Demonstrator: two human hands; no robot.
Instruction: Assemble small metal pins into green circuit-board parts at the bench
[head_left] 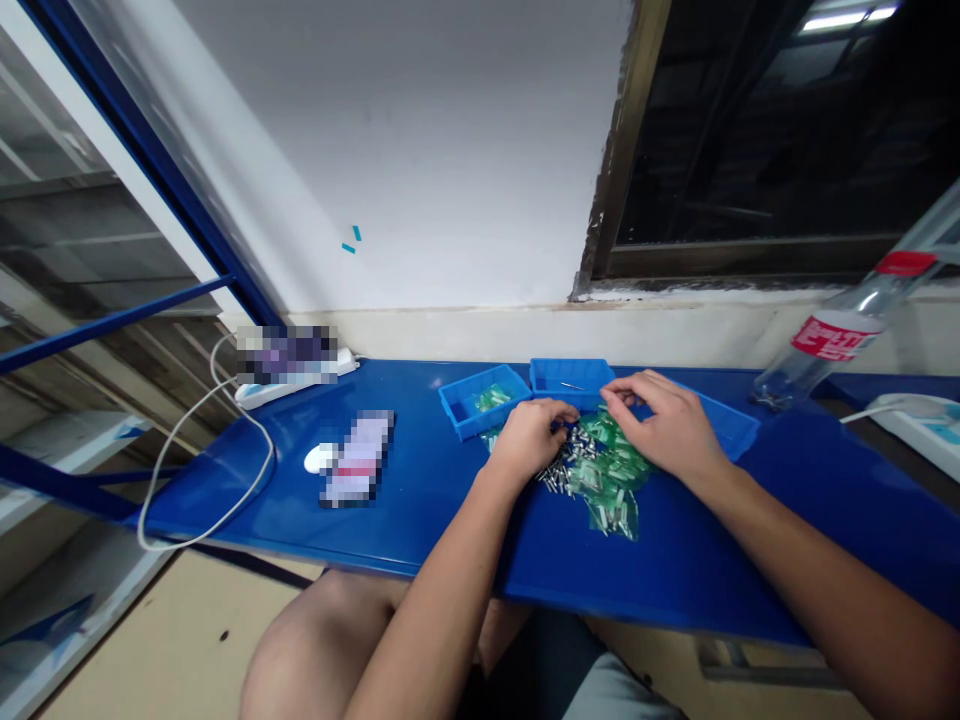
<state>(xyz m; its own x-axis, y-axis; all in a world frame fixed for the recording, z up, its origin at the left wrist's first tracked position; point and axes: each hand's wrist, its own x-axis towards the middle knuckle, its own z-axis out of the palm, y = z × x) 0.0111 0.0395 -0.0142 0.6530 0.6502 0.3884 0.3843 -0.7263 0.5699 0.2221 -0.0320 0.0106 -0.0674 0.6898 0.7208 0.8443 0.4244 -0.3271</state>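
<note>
My left hand (531, 437) rests at the left side of a pile of small shiny metal pieces (556, 475), its fingers curled over them. What sits between those fingertips is too small to tell. Above several small green plastic bags (619, 460), my right hand (670, 420) has thumb and fingers drawn together in a pinch; any thing in it cannot be made out. One bag nearest me (616, 515) shows metal pieces inside. Behind my left hand stands a blue tray (459, 418) with green bags in it. A second blue tray (547, 373), behind the pile, has a slim metal piece (574, 386).
A third blue tray (731, 425) is partly hidden behind my right hand. Further right a clear bottle (836, 335) with a red cap leans. On the left lie a blurred phone-like object (360, 455), a white cable (259, 480) and a power strip (300, 385). The wall borders the blue table (420, 500).
</note>
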